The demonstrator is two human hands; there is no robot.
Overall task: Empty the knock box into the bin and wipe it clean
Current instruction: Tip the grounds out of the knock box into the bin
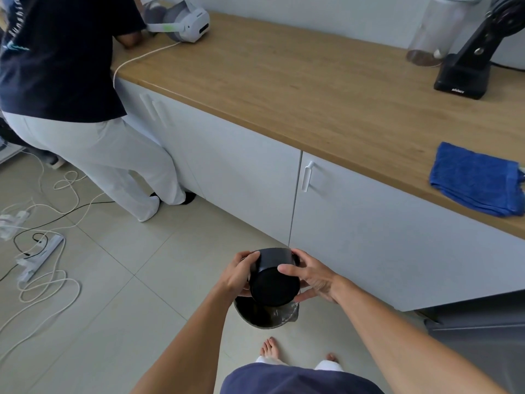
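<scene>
Both hands (279, 275) around upturned knock box (274, 280) over bin (265, 315)

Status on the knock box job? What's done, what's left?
Done: the knock box is off the counter and over the bin. In hand: left hand and right hand hold it tipped, base toward the camera, mouth angled away and down over the bin; whether it is empty yet cannot be seen. Left: the wipe. The blue cloth lies untouched on the counter.
</scene>
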